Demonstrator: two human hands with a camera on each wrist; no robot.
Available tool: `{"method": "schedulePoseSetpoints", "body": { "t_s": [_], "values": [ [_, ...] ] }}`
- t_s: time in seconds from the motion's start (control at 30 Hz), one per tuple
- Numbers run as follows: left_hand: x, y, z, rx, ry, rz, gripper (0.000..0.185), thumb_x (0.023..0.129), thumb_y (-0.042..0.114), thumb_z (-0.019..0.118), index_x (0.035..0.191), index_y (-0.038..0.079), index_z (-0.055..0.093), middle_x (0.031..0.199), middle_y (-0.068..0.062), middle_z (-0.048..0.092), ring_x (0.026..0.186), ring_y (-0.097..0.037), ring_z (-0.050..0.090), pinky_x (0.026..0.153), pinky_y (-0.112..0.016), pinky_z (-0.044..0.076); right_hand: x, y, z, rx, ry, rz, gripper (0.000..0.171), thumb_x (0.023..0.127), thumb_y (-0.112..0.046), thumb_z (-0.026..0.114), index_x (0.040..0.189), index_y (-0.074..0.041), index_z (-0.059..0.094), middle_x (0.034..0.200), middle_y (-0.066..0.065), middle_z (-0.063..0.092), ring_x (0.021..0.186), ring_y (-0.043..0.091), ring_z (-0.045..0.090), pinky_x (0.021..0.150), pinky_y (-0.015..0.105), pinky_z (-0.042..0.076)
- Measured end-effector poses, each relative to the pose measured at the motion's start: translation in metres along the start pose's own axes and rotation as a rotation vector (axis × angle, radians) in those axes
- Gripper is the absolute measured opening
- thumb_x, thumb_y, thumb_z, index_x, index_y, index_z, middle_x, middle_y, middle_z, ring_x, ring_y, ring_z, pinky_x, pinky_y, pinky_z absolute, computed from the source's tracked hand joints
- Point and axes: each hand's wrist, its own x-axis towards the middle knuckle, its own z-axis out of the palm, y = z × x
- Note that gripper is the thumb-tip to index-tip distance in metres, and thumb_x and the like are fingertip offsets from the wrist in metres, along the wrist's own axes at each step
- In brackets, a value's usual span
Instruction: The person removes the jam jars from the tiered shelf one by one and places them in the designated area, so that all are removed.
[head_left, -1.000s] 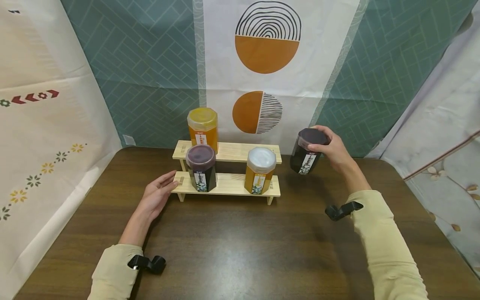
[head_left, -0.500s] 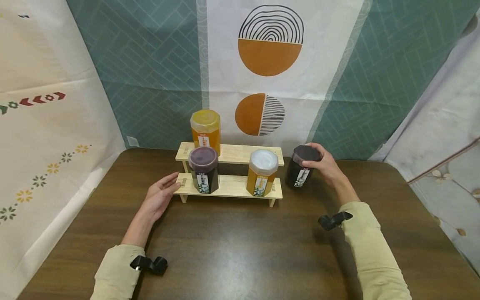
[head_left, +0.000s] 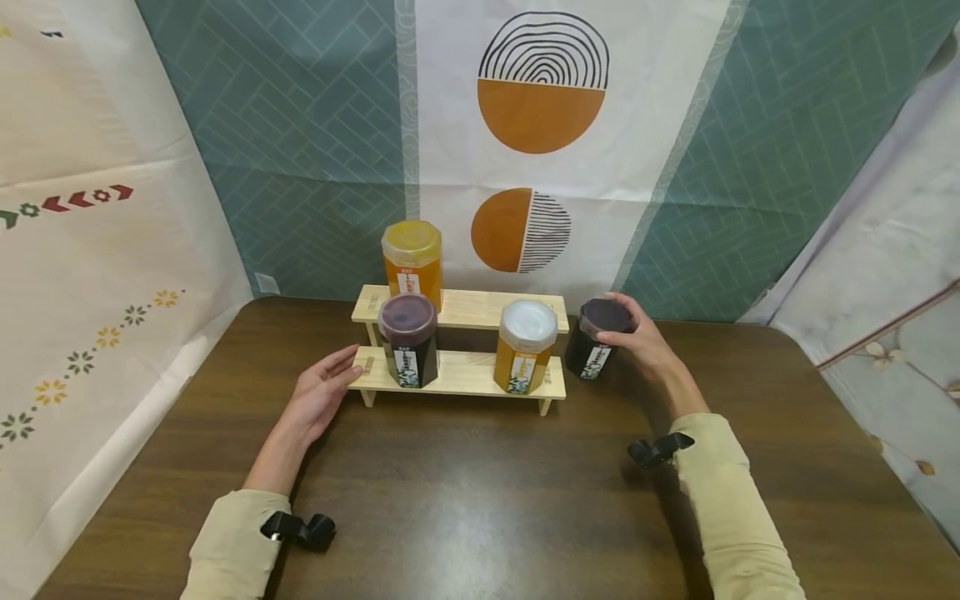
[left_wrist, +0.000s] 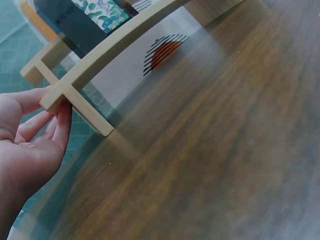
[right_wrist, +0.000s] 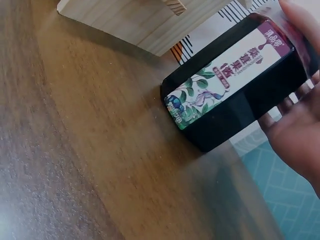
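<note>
My right hand [head_left: 637,337] grips a dark octagonal jar [head_left: 590,358] around its lid, just right of the two-tier wooden display rack [head_left: 472,372]. In the right wrist view the jar's label [right_wrist: 225,75] shows, and its base is down at the tabletop. My left hand [head_left: 322,392] pinches the left end of the rack's lower board [left_wrist: 75,80], thumb above and fingers beneath. On that board stand a dark jar with a purple lid [head_left: 408,342] and an amber jar with a white lid [head_left: 525,350]. A yellow-lidded orange jar [head_left: 412,258] stands on the upper board's left end.
The rack stands toward the back of a dark brown wooden table [head_left: 465,483]. Behind it hangs a patterned green and white cloth [head_left: 300,142]. Pale cloths [head_left: 97,275] flank the table on both sides.
My right hand has lowered the dark jar and moved it left, from the air to the table beside the rack. The left hand has stayed at the board's end; the head view shifted slightly.
</note>
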Motion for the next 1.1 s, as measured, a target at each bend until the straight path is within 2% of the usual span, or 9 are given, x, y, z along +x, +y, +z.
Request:
{"method": "schedulePoseSetpoints", "body": {
  "t_s": [0.1, 0.2, 0.33, 0.47, 0.57, 0.7, 0.83, 1.0, 1.1],
  "values": [
    [0.0, 0.0, 0.0, -0.002, 0.004, -0.004, 0.056, 0.09, 0.002, 0.053, 0.138, -0.008, 0.025, 0.119, -0.006, 0.043, 0.103, -0.008, 0.048, 0.085, -0.017, 0.04, -0.001, -0.001, -0.005, 0.113, -0.061, -0.021, 0.077, 0.082, 0.012, 0.054, 0.144, -0.009, 0.015, 0.145, 0.013, 0.019, 0.112, 0.012, 0.041, 0.088, 0.024, 0.036],
    [0.0, -0.001, 0.0, -0.002, 0.003, -0.005, 0.056, 0.091, 0.002, 0.052, 0.138, -0.008, 0.025, 0.118, -0.005, 0.044, 0.102, -0.008, 0.049, 0.085, -0.017, 0.04, -0.003, -0.003, -0.012, 0.235, -0.074, -0.026, 0.075, 0.09, 0.003, 0.049, 0.146, -0.011, 0.001, 0.148, 0.017, 0.002, 0.116, 0.013, 0.039, 0.09, 0.027, 0.031],
    [0.001, -0.002, 0.001, 0.005, 0.003, -0.003, 0.055, 0.091, 0.001, 0.051, 0.138, -0.008, 0.025, 0.117, -0.005, 0.044, 0.101, -0.008, 0.049, 0.085, -0.017, 0.039, -0.007, -0.012, -0.022, 0.266, -0.019, -0.037, 0.064, 0.097, -0.012, 0.042, 0.145, -0.009, 0.001, 0.148, 0.017, 0.008, 0.124, 0.021, 0.034, 0.094, 0.035, 0.026],
    [0.001, -0.002, 0.0, 0.004, 0.005, -0.002, 0.055, 0.091, 0.002, 0.052, 0.138, -0.008, 0.025, 0.119, -0.006, 0.043, 0.102, -0.008, 0.049, 0.085, -0.017, 0.039, -0.008, -0.029, -0.023, 0.184, 0.043, -0.078, 0.056, 0.098, -0.018, 0.039, 0.145, -0.007, 0.009, 0.145, 0.017, 0.021, 0.13, 0.03, 0.023, 0.104, 0.043, 0.017],
    [0.001, -0.002, -0.001, -0.002, 0.002, -0.001, 0.056, 0.091, 0.002, 0.053, 0.138, -0.008, 0.025, 0.12, -0.007, 0.043, 0.103, -0.008, 0.048, 0.086, -0.017, 0.039, -0.007, -0.048, -0.017, 0.084, 0.065, -0.125, 0.052, 0.098, -0.017, 0.041, 0.143, -0.006, 0.018, 0.142, 0.018, 0.028, 0.129, 0.032, 0.025, 0.105, 0.046, 0.016],
    [0.002, -0.002, -0.002, -0.009, -0.001, 0.006, 0.056, 0.09, 0.002, 0.053, 0.138, -0.008, 0.025, 0.117, -0.005, 0.045, 0.102, -0.008, 0.049, 0.086, -0.017, 0.039, -0.005, -0.071, -0.006, -0.003, 0.043, -0.191, 0.05, 0.096, -0.018, 0.045, 0.14, -0.004, 0.025, 0.139, 0.02, 0.033, 0.127, 0.033, 0.029, 0.104, 0.045, 0.02],
    [0.001, -0.002, -0.001, -0.016, 0.0, 0.005, 0.056, 0.09, 0.001, 0.053, 0.138, -0.008, 0.025, 0.115, -0.003, 0.047, 0.101, -0.008, 0.05, 0.085, -0.017, 0.039, 0.0, -0.091, 0.009, -0.031, -0.007, -0.253, 0.051, 0.096, -0.017, 0.046, 0.14, 0.0, 0.025, 0.137, 0.021, 0.035, 0.126, 0.033, 0.031, 0.103, 0.043, 0.022],
    [0.0, -0.002, -0.001, -0.016, -0.001, 0.002, 0.056, 0.09, 0.001, 0.053, 0.138, -0.008, 0.025, 0.117, -0.004, 0.045, 0.101, -0.007, 0.05, 0.086, -0.017, 0.039, 0.003, -0.115, 0.036, -0.099, -0.032, -0.287, 0.049, 0.094, -0.016, 0.048, 0.139, -0.005, 0.031, 0.135, 0.02, 0.037, 0.125, 0.031, 0.034, 0.103, 0.042, 0.024],
    [0.0, -0.002, -0.001, -0.004, -0.004, 0.002, 0.057, 0.091, 0.003, 0.053, 0.139, -0.007, 0.025, 0.12, -0.007, 0.043, 0.102, -0.007, 0.049, 0.087, -0.017, 0.038, 0.008, -0.128, 0.056, -0.177, -0.02, -0.274, 0.047, 0.094, -0.017, 0.049, 0.138, -0.009, 0.035, 0.135, 0.018, 0.038, 0.124, 0.028, 0.035, 0.102, 0.043, 0.026]
  ]
}}
